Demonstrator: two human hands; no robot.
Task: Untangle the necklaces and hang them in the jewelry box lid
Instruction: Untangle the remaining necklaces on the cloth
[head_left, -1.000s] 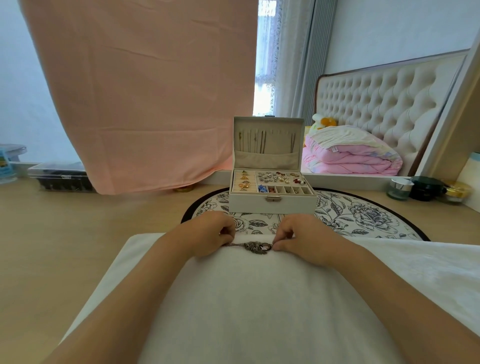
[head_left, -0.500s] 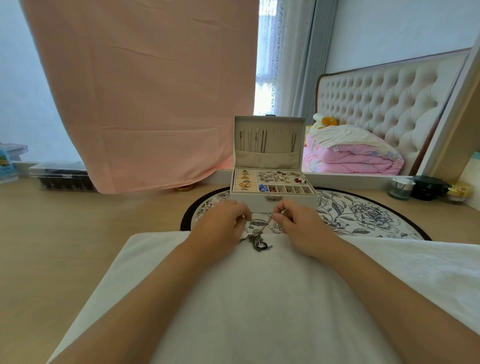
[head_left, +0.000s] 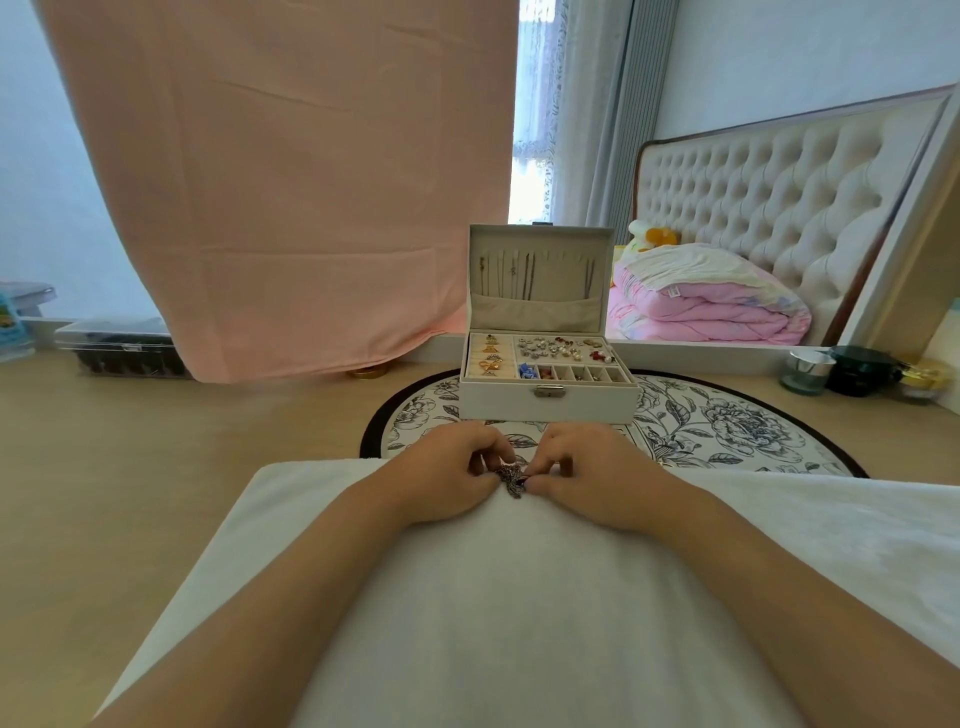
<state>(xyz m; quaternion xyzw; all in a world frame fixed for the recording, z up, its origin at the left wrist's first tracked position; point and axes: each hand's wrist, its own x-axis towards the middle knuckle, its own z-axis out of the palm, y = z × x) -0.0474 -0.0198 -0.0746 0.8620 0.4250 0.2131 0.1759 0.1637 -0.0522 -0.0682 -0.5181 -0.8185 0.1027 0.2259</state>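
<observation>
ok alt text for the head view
The left hand and right hand pinch a tangled necklace over a white towel. Behind, an open jewelry box stands on a round flowered mat, chains in its lid.

We see the left forearm (head_left: 291, 597) at 7 o'clock and the right forearm (head_left: 753, 587) at 5 o'clock, both uncovered; the left hand (head_left: 447, 475) and the right hand (head_left: 595, 475) are bare too.
</observation>
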